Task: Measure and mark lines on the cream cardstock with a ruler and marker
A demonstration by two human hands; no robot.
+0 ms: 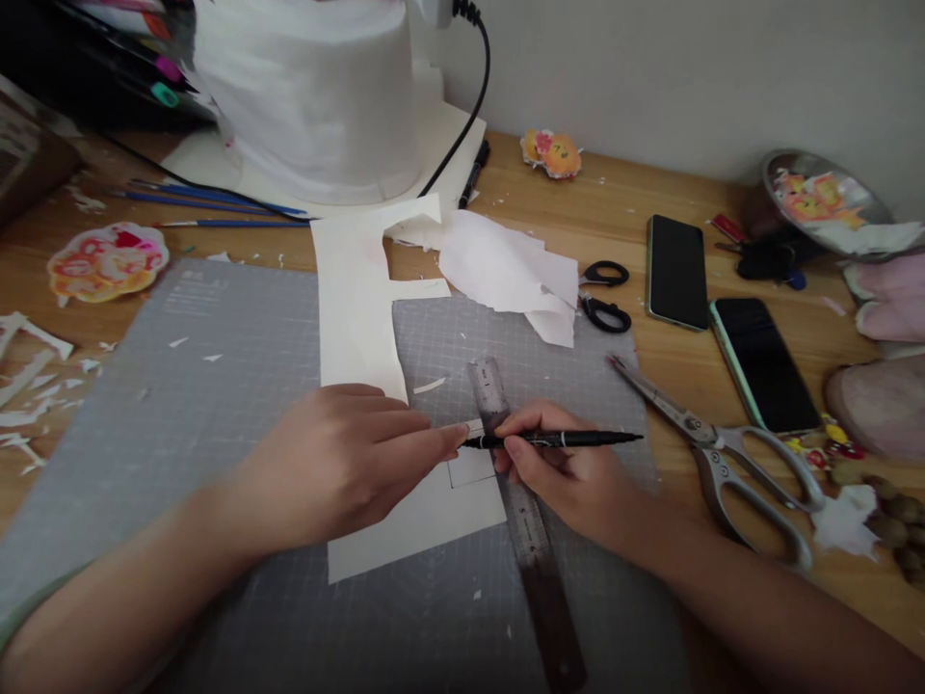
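A cream paper sheet [357, 328] with cut edges lies on the grey cutting mat [238, 347]. My left hand [361, 463] rests on the paper, its fingers together and reaching to a small pale strip [475, 427] near the pen tip. What is under its fingertips is partly hidden. Between the thumb and fingers of my right hand [560, 463] is a black pen [578, 439], its tip pointing left beside my left fingertips. Thin drawn lines show on the paper below the tip. A metal ruler [531, 540] lies slanted beneath my right hand.
Large silver scissors [712, 434] and two phones [677, 270] lie at the right. Black-handled scissors [607, 299] sit beside white paper scraps [506, 265]. Brushes [217, 202], a painted cutout [108, 260] and a white cylindrical object [310, 96] stand or lie at the back left.
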